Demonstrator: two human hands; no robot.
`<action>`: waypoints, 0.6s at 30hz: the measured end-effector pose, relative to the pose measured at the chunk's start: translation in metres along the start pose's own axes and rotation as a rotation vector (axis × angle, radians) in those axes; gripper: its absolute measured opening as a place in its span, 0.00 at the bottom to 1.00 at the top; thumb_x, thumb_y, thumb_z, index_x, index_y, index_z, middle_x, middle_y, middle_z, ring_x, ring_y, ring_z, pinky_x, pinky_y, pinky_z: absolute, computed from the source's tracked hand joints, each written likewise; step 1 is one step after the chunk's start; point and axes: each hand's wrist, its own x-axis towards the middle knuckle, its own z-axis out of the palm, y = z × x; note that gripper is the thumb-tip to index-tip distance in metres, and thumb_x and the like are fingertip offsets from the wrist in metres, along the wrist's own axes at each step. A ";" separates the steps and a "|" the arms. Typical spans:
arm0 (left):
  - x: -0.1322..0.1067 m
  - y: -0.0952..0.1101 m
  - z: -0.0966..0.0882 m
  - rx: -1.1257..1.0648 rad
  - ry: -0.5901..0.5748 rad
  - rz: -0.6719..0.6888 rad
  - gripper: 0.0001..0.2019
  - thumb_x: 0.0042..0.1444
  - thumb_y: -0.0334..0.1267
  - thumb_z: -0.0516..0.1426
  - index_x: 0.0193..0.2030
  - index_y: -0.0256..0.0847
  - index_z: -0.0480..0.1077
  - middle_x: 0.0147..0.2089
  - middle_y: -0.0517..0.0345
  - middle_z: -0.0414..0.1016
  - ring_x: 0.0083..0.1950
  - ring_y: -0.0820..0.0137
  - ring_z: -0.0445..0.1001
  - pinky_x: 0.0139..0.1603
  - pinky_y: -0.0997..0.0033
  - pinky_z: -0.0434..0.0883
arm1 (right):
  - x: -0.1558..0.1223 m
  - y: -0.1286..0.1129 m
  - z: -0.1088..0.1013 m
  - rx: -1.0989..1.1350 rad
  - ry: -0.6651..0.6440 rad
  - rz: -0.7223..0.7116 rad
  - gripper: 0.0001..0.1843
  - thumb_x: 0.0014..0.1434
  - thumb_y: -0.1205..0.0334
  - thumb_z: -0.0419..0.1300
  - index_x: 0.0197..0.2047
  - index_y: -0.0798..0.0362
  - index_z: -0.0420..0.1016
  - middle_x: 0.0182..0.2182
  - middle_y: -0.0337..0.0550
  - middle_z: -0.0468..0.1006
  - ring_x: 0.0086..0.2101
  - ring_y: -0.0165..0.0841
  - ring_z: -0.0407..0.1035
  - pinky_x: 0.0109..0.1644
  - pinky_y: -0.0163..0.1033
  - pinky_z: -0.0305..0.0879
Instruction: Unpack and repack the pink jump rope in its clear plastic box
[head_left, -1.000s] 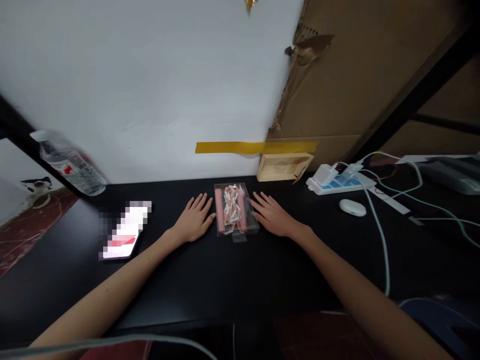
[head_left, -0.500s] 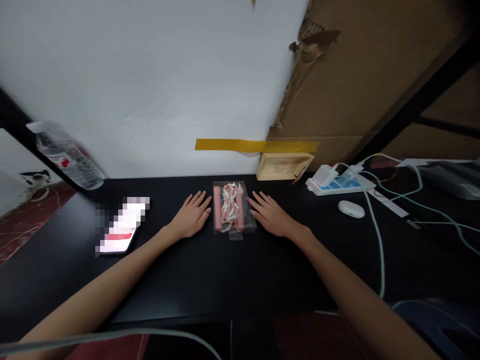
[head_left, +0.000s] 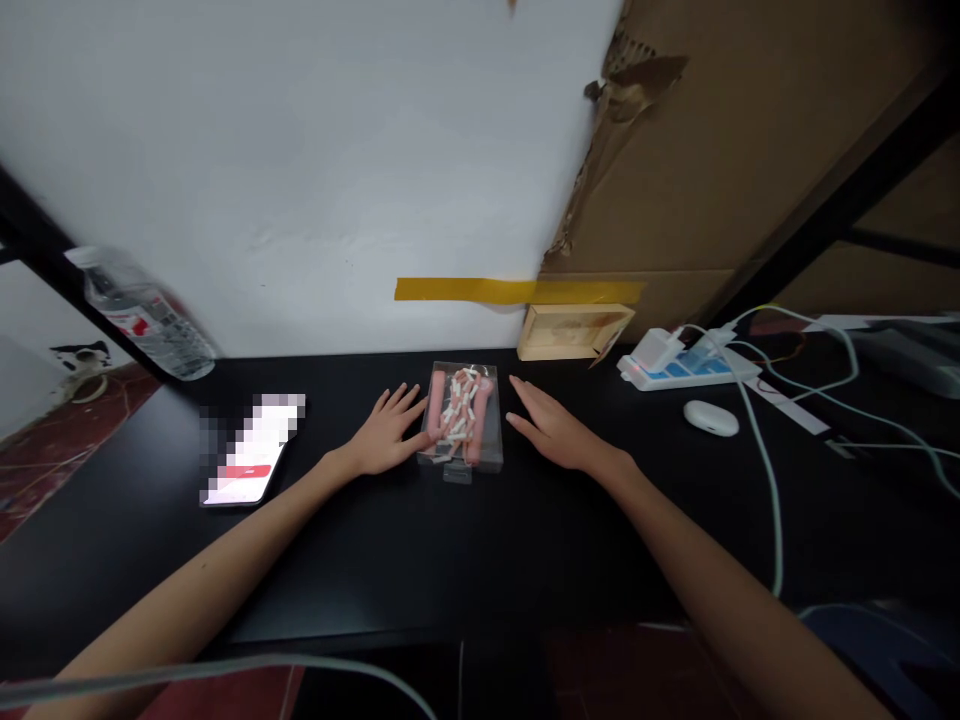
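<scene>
Box (head_left: 461, 422) nudged askew since a moment ago, lying on table (head_left: 465, 560) near the wall, left hand (head_left: 384, 438) flat against its left edge with fingers spread, right hand (head_left: 559, 435) drawn clear (open, holding nothing), phone (head_left: 251, 455) further left.

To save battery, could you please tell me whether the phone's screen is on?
On: the phone shows a bright white and red display, though its content is blurred.

Left hand (head_left: 386, 435) and right hand (head_left: 559, 432) were bare. Fingers were long and thin, nails short. Left forearm (head_left: 225, 570) and right forearm (head_left: 712, 590) were slender and bare as far as the bottom edge of the view.
</scene>
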 end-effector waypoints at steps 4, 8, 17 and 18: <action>0.005 -0.007 -0.007 -0.177 -0.002 0.005 0.29 0.68 0.57 0.46 0.70 0.49 0.61 0.74 0.56 0.54 0.77 0.56 0.46 0.74 0.42 0.43 | 0.001 0.003 -0.007 0.073 0.111 -0.030 0.43 0.69 0.38 0.45 0.77 0.53 0.37 0.73 0.53 0.50 0.71 0.46 0.48 0.73 0.57 0.49; 0.011 -0.012 -0.009 -0.430 0.151 -0.025 0.24 0.65 0.53 0.51 0.60 0.45 0.73 0.61 0.55 0.75 0.65 0.56 0.70 0.66 0.51 0.64 | 0.001 -0.001 -0.012 0.103 0.125 -0.111 0.36 0.69 0.44 0.50 0.75 0.48 0.50 0.70 0.50 0.60 0.68 0.46 0.55 0.70 0.57 0.55; 0.004 0.005 -0.008 -0.209 0.596 -0.015 0.21 0.63 0.53 0.54 0.50 0.39 0.76 0.52 0.47 0.79 0.56 0.55 0.75 0.60 0.50 0.70 | -0.002 -0.017 -0.022 0.115 0.213 -0.256 0.18 0.67 0.53 0.57 0.55 0.48 0.79 0.44 0.48 0.81 0.44 0.41 0.76 0.51 0.50 0.73; 0.002 0.007 -0.008 -0.148 0.532 0.041 0.24 0.61 0.54 0.56 0.55 0.38 0.75 0.57 0.45 0.76 0.61 0.52 0.71 0.63 0.46 0.66 | -0.002 -0.017 -0.023 0.122 0.209 -0.262 0.18 0.67 0.53 0.58 0.56 0.48 0.78 0.43 0.47 0.82 0.43 0.41 0.77 0.51 0.50 0.73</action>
